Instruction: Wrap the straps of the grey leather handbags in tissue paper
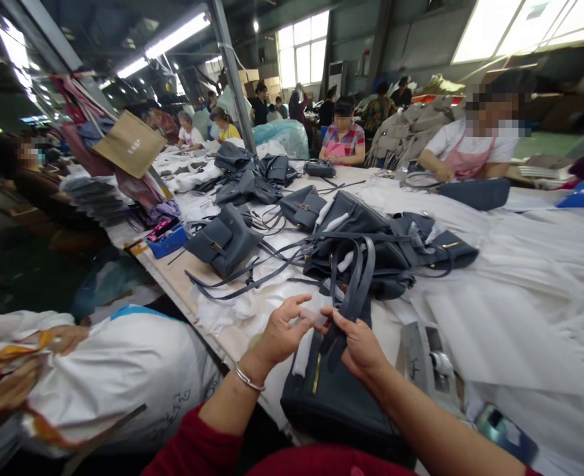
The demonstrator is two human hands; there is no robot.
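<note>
My right hand (364, 345) is closed around dark blue-grey bag straps (360, 281), which loop up above my fingers. My left hand (284, 330), a bracelet on its wrist, pinches a small translucent whitish piece (315, 317) that reaches across to my right fingertips. Whether it is film or paper I cannot tell. Below both hands, at the table's near edge, lies a dark bag (341, 390) with a gold zip, partly hidden by my right forearm. Just beyond my hands is a heap of similar dark bags (366, 254) with white wrapping on some handles.
To the left a flapped bag (225, 241) lies with its straps trailing. White foam sheets (510, 330) cover the right side, near a grey metal device (428, 363) and a phone (506, 430). Another person's hands (24, 370) grip a white sack (133, 377). Co-workers sit across the table.
</note>
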